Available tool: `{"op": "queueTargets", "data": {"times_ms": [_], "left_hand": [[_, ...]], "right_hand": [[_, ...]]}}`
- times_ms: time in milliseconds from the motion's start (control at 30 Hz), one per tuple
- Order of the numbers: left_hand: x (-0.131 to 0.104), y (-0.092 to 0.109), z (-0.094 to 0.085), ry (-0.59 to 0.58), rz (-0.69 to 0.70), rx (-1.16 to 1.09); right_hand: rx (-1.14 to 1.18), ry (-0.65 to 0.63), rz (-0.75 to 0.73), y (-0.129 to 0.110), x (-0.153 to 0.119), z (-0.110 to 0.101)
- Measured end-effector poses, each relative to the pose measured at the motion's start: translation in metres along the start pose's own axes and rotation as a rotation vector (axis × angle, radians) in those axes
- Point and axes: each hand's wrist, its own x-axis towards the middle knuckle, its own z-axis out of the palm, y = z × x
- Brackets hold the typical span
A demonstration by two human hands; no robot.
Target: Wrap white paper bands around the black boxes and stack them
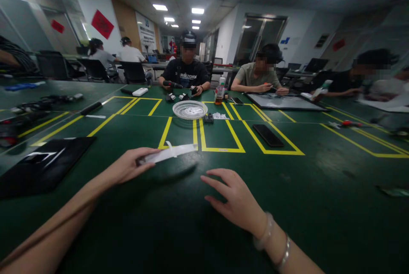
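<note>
My left hand (136, 164) is closed on one end of a long white flat strip (172, 153), like folded paper or a slim packet. The strip points right, held above the green table (185, 210), and a small white tab sticks up from its middle. Its exact kind cannot be made out. My right hand (234, 195) hovers to the right of the strip, apart from it, with fingers spread and nothing in them. Two bracelets (284, 248) circle the right wrist.
Ahead stand a white round basket (190, 110) and a bottle (219, 93). A black phone (267, 135) lies right, a black flat bag (47, 159) left. Yellow tape (220, 150) marks the table. Across it, a person (188, 67) holds a power tool; another (258, 71) works at a board (284, 101).
</note>
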Motion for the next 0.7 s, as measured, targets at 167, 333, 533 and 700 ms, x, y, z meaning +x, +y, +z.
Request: {"op": "queueTargets", "data": {"times_ms": [167,333,533,700], "left_hand": [[-0.004,0.045,0.037,-0.206,0.243,-0.091],[-0.009,0.061,0.048,-0.227,0.367,-0.097],[0.001,0.025,0.025,-0.076,0.226,0.177],[-0.012,-0.056,-0.033,0.189,-0.400,0.631]], "right_hand": [[-0.011,-0.094,-0.002,-0.006,0.000,0.001],[0.042,-0.263,0.033,-0.006,0.002,0.003],[-0.040,-0.218,0.071,-0.005,0.002,0.001],[-0.038,-0.178,0.102,0.000,-0.001,0.005]]}}
